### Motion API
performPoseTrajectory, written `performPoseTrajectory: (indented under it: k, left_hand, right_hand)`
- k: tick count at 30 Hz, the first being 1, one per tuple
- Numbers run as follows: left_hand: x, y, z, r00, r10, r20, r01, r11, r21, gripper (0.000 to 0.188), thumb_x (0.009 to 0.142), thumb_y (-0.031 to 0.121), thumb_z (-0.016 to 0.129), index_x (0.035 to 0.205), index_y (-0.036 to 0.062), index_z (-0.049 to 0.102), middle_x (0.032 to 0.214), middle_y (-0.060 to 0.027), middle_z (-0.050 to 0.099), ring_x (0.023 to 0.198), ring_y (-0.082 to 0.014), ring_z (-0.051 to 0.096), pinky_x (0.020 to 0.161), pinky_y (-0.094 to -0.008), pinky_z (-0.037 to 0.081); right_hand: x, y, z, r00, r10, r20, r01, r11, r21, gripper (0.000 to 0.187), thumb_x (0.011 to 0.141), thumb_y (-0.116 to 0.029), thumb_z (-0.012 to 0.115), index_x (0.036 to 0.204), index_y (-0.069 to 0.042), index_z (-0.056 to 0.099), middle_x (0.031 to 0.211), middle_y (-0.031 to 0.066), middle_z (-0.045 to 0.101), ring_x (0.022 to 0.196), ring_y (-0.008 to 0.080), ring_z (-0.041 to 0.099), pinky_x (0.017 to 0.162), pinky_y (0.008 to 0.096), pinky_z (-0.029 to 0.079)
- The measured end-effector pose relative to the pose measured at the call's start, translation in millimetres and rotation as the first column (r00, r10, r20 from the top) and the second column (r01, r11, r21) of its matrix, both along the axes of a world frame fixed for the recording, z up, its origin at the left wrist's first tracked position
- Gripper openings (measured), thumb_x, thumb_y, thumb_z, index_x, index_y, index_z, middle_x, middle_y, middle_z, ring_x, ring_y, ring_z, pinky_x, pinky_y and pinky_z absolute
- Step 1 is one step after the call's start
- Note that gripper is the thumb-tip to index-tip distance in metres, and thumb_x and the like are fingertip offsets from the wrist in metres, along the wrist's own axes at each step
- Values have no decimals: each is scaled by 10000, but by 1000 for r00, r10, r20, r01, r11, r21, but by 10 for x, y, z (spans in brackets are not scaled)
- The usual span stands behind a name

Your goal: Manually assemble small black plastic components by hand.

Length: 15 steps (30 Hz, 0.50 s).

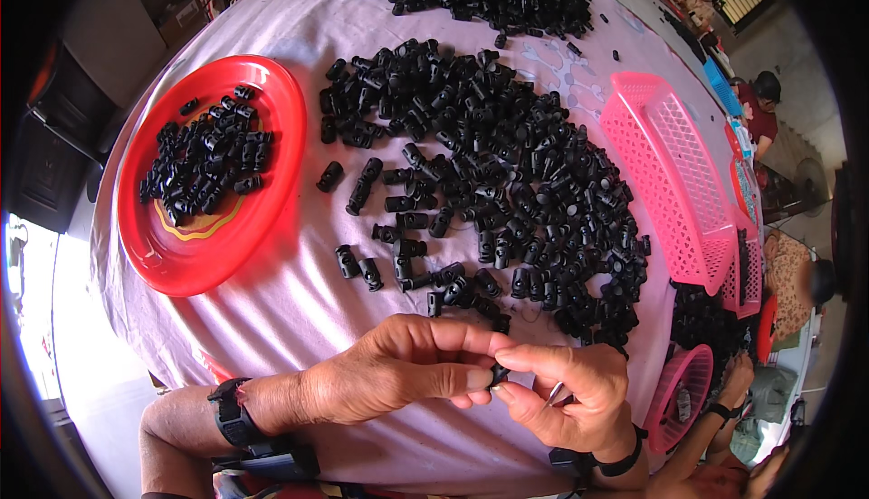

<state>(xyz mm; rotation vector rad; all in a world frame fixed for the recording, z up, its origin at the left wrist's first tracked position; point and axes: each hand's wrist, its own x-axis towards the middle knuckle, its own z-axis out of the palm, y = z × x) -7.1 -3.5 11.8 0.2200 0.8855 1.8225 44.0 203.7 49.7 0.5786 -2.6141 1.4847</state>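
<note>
The fingers (472,338) of the left hand (385,374) and right hand (584,390) are pinched narrowly around a small black part (498,375), mostly hidden between them, just below the loose pile (534,200). A slim silvery object (556,393) is also held in the right. Should either pinch be loosened, the part could be dropped and, being so similar, be lost among the others.

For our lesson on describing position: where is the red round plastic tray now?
In the head view, the red tray lies at the left on the pale pink cloth, left of the middle heap of small black plastic pieces.
</note>
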Motion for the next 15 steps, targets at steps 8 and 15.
performPoseTrajectory:
  k: [8,15]
  left_hand:
    - [1,-12,-11,993,48,110,-51,998,27,286,944,34,538,1229,2,548,1164,-70,593,994,-118,588,886,-275,486]
    - [21,27,-15,994,67,89,-70,997,35,285,941,26,538,1225,-2,549,1149,-55,597,1070,-123,555,936,-280,447]
  right_hand:
    - [40,-10,102,988,-130,78,129,991,20,265,735,-152,800,882,-17,626,546,-24,493,447,31,444,409,203,324]
    - [0,-40,20,998,-47,-38,54,976,212,353,701,-287,841,759,-71,568,632,41,643,484,144,620,430,259,476]
